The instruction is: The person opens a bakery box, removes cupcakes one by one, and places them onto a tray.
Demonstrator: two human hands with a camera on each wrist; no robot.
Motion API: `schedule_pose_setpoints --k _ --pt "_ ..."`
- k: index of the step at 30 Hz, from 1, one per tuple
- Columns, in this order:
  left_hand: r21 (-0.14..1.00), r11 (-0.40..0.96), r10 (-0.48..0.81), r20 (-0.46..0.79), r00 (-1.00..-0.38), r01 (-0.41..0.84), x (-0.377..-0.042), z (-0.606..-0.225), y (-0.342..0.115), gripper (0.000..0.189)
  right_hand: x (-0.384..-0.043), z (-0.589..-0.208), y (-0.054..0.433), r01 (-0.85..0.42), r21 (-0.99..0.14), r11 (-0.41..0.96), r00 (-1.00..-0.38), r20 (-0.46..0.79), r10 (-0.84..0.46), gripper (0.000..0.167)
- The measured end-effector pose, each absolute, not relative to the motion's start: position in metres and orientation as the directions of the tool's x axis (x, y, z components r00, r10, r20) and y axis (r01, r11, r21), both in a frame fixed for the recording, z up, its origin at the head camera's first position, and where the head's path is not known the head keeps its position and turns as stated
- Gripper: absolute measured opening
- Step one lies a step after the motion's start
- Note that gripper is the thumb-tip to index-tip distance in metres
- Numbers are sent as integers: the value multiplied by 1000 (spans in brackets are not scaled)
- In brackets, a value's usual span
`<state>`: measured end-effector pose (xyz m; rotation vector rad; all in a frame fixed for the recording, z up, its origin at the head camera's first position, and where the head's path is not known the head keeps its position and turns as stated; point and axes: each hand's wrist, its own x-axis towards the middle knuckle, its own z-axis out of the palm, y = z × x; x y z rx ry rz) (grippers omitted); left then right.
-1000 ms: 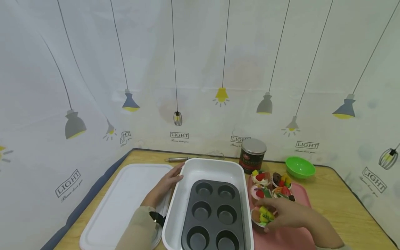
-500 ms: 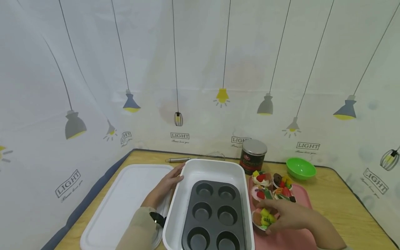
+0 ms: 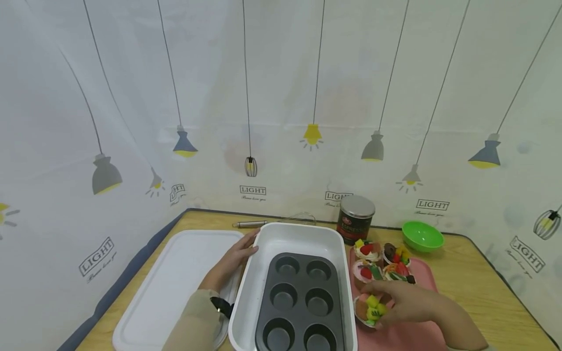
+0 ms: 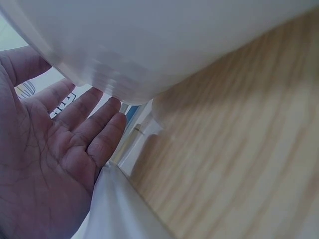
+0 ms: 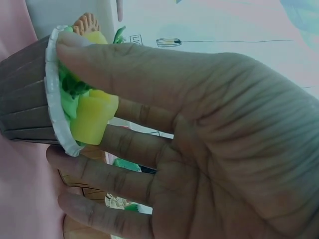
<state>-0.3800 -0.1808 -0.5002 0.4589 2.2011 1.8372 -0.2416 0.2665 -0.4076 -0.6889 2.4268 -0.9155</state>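
My right hand [image 3: 408,304] grips a cupcake [image 3: 372,312] with yellow fruit cubes and green cream, standing on the pink tray [image 3: 404,336]. In the right wrist view its pleated brown cup [image 5: 25,89] has a white rim, with the thumb on one side and fingertips along the other. Several more fruit-topped cupcakes [image 3: 366,270] stand just beyond on the tray. My left hand [image 3: 230,263] rests against the white deep pan [image 3: 239,312]; in the left wrist view its nearly straight fingers touch the pan's outer wall [image 4: 134,55]. A dark six-cup muffin tin [image 3: 300,278] lies inside the pan.
A white board-like lid [image 3: 171,282] lies to the left. Behind the pan are a whisk [image 3: 250,224] and an espresso tin [image 3: 354,219]. At the back right sits a green bowl [image 3: 422,236]. A patterned curtain hangs behind the wooden table [image 3: 491,302].
My right hand has shifted very slightly about the yellow-topped cupcake, which tilts a little differently. The left hand and the pan keep their places.
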Motion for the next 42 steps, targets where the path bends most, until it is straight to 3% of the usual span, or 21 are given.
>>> schedule_pose_setpoints --k 7,20,25,30,42 --pt "984 164 370 2 -929 67 -377 -500 -180 65 -240 -405 267 -231 -723 651 -772 -271 -575 60" --pt "979 187 372 10 -928 86 -377 -496 -175 63 -237 -403 274 -259 -714 650 -773 -251 -583 59" --pt "978 191 372 5 -928 82 -379 -496 -174 63 -238 -399 279 -309 -750 585 -755 -180 -630 61" --pt "975 193 383 26 -923 108 -381 -496 -176 65 -240 -398 283 -363 -794 488 -720 -94 -688 50" --pt "980 169 402 31 -915 107 -383 -505 -184 64 -241 -398 280 -371 -774 513 -733 -95 -674 43"
